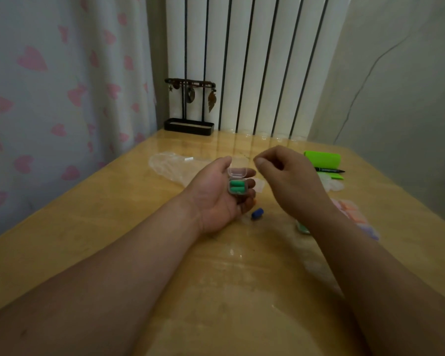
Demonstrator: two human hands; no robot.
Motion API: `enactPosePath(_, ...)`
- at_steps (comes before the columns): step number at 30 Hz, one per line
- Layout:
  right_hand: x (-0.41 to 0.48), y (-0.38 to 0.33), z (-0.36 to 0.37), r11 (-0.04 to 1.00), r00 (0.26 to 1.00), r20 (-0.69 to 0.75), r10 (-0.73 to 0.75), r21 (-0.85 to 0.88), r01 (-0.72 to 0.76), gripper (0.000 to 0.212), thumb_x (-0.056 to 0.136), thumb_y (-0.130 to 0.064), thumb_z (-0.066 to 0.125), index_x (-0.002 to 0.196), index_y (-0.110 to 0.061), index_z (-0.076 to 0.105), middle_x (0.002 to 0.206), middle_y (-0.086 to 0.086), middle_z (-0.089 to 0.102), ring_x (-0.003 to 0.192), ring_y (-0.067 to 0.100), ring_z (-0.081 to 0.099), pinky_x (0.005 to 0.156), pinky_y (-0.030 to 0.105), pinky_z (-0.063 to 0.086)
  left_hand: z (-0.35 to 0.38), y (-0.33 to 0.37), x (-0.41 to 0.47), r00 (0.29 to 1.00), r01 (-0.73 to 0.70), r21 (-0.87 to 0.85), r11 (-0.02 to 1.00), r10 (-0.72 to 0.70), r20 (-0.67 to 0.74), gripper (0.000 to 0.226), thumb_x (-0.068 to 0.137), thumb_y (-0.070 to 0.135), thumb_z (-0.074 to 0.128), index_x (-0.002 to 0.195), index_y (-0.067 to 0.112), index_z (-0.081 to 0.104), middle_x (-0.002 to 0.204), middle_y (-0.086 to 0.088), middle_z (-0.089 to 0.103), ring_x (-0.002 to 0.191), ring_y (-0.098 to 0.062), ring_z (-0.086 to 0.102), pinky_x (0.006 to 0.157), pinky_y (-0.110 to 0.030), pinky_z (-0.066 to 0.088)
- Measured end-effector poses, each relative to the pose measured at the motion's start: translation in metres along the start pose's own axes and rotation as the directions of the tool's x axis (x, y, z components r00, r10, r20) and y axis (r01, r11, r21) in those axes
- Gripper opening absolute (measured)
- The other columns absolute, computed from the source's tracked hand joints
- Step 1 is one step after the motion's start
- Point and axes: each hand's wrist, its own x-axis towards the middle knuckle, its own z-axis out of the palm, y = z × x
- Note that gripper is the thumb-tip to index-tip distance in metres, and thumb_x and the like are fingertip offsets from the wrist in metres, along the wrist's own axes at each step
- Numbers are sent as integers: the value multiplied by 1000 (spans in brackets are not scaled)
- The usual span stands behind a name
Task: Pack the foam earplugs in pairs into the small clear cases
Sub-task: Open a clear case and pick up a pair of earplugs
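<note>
Resting palm-up on the table point(113, 227), your left hand point(216, 199) cradles an open case point(237, 185) on loosely curled fingers, two green plugs point(236, 187) side by side inside, lid up. One pair looks packed, needing only the lid shut; your right hand point(285, 181) hovers just beside it, fingers curled, apparently empty. A blue plug point(257, 213) lies loose near your left hand, and pale plugs point(355, 211) wait beyond your right wrist, so more pairs remain.

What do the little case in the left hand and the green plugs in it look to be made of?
Case: looks like hard clear plastic, glossy; the fingers show through its raised lid. Green plugs: probably soft foam, matte, with rounded edges and no shine.
</note>
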Motion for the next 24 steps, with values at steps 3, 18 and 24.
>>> enactPosePath(3,4,9,-3,988,992,-16,127,85,-125,20,108,-29,56,120,-25,71,106,-12,70,101,3,63,81,25,50,3,0,-2,1000,14,7,1000,-14,-4,62,114,54,34,140,5,62,90,-11,62,76,-19,58,67,-30,52)
enactPosePath(18,-3,1,-2,982,984,172,-44,188,11,20,109,-32,55,110,-34,75,103,-18,74,101,-9,64,82,18,47,-2,1,2,998,48,-118,992,-44,33,73,110,62,36,145,4,62,117,-15,57,84,-22,59,70,-32,58)
enactPosePath(24,-10,-3,-1,995,949,301,-95,5,98,20,95,-34,76,112,-31,69,116,-17,65,97,-13,62,65,1,49,-8,5,2,996,58,-147,987,-46,79,71,111,60,37,146,2,58,128,-19,62,93,-24,64,82,-37,62)
